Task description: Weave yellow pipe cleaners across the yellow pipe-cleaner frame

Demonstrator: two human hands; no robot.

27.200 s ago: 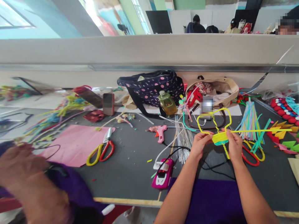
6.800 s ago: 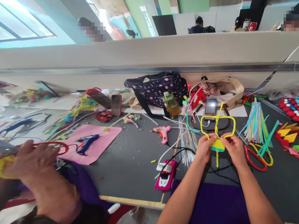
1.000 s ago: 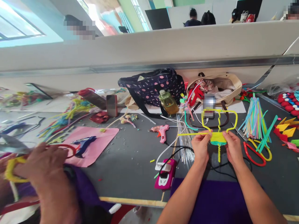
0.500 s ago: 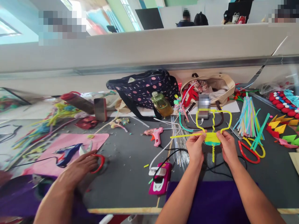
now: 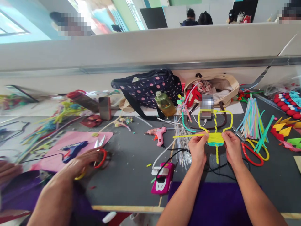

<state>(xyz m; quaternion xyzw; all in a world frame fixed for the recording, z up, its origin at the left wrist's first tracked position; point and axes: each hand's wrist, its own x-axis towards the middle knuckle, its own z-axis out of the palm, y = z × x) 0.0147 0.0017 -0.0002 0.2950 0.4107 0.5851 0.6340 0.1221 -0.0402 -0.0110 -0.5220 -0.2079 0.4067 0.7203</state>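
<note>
Between my two hands is a yellow pipe-cleaner figure (image 5: 215, 138), with a wound yellow body, a turquoise band under it, open loops above and a twisted stem below. My left hand (image 5: 198, 145) pinches its left edge, where a loose yellow end sticks out to the left. The right edge is pinched by my right hand (image 5: 231, 146). Just right of that hand lie scissors (image 5: 252, 153) with red and yellow handles, beside a bundle of pastel pipe cleaners (image 5: 251, 119).
At left, a co-worker's hand (image 5: 90, 157) is on other scissors (image 5: 100, 142) near a blue glue gun (image 5: 74, 151). A pink glue gun (image 5: 158, 135), a magenta power strip (image 5: 163, 179) and clear sticks (image 5: 184, 157) lie centrally. Bags (image 5: 148, 89) and a bottle (image 5: 165, 103) stand behind.
My hands keep their pinch on the pipe-cleaner figure, almost unmoved. The whole view has shifted slightly. At left, the co-worker's hand has turned the other scissors, and their yellow handle now shows.
</note>
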